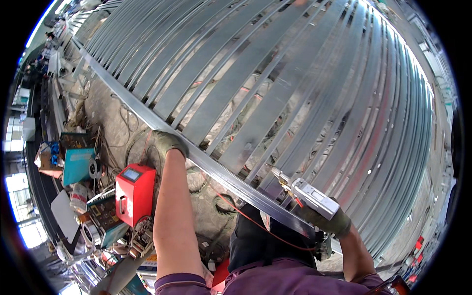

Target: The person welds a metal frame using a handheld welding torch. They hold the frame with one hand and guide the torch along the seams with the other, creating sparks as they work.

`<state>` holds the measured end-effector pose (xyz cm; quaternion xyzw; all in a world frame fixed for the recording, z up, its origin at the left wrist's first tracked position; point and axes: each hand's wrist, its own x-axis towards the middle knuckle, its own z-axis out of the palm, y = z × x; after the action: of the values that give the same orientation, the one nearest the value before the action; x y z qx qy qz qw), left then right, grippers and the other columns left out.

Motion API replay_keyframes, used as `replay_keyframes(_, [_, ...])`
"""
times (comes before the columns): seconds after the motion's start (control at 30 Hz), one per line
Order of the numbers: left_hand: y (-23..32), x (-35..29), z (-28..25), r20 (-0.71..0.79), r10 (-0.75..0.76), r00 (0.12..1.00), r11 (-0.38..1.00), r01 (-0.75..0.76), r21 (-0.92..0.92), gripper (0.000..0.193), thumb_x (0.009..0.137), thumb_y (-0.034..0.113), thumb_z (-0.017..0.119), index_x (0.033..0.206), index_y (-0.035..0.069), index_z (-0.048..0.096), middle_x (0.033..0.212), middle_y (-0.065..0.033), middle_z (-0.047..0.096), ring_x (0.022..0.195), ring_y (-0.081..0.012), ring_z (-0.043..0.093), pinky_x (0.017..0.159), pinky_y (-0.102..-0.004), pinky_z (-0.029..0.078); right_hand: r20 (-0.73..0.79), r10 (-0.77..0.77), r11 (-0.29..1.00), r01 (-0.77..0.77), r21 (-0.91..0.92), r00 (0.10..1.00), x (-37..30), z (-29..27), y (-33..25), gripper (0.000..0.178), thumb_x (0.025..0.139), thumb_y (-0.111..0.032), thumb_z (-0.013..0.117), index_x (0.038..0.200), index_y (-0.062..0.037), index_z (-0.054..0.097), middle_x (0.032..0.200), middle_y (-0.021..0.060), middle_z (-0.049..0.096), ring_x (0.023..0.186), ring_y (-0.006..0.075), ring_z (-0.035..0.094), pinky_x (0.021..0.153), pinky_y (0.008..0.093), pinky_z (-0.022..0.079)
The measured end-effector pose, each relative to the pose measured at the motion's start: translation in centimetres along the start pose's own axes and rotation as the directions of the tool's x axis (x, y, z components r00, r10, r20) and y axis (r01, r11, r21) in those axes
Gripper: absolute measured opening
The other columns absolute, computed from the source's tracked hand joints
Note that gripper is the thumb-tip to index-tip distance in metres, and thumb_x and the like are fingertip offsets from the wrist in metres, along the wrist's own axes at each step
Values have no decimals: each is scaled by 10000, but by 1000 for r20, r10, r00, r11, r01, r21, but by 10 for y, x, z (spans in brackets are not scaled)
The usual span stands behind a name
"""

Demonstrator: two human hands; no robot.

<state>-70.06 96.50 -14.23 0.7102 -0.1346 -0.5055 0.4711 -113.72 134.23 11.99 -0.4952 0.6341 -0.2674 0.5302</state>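
Note:
My right hand [333,222], in a dark olive glove, is closed around a silver handheld welding gun [314,196]. The gun's narrow nozzle points up and left, close above the near ends of the grey metal slats [268,118]. My left hand [170,143], gloved the same way, grips the edge of a long metal rail [223,178] that runs along the near ends of the slats; its fingers are partly hidden. The slats lie side by side, some wide and some narrow, with gaps between them.
Left of my left forearm stands a red box with a small screen [135,194]. Beyond it are a teal box [78,157] and assorted tools. An orange-red hose [236,209] passes under the rail near my legs, and cables lie on the concrete floor [110,105].

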Motion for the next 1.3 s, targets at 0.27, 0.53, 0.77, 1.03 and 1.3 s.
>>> replay_keyframes(0.27, [-6,-81,15,20,75,997,996,-74,-56,622,1091,587,360,1399,109,613,1335,-140,680,1193,-295,663,1012,-451,530,-164,-126,970,87,-226,978,-138,-46,32,128,953,-91,738,1062,-38,699,796,25,634,706,155,635,650,326,537])
replay_keyframes(0.53, [-107,-121,-23,-168,271,948,950,-236,204,887,1077,645,263,1181,-106,725,1124,-301,750,1062,-421,741,925,-491,594,-127,176,978,-158,136,976,-156,-160,6,200,982,-130,695,1153,-28,697,850,-26,630,766,111,611,749,294,545])
replay_keyframes(0.77, [-70,-266,28,-312,-173,934,978,200,56,946,1027,768,265,1386,-15,655,1351,-194,698,1227,-350,671,1104,-458,493,199,122,989,-136,58,972,-35,-138,-29,382,973,-178,740,1309,-8,675,939,23,715,858,81,653,752,266,560])
replay_keyframes(1.03, [-71,-263,28,-481,96,872,800,219,558,945,1088,654,166,1233,-114,697,1225,-315,716,1161,-425,706,1025,-475,540,420,-8,963,-106,249,908,43,-63,33,471,936,-214,830,1340,-24,679,1146,86,780,1028,141,720,898,303,589])
replay_keyframes(1.3, [-98,-236,17,-598,87,797,945,124,302,906,1044,670,431,1171,-200,650,1236,-377,672,1162,-479,672,998,-492,540,396,-91,956,-31,292,914,73,-27,30,479,948,-262,821,1335,-18,677,1131,114,780,986,153,730,859,316,589])
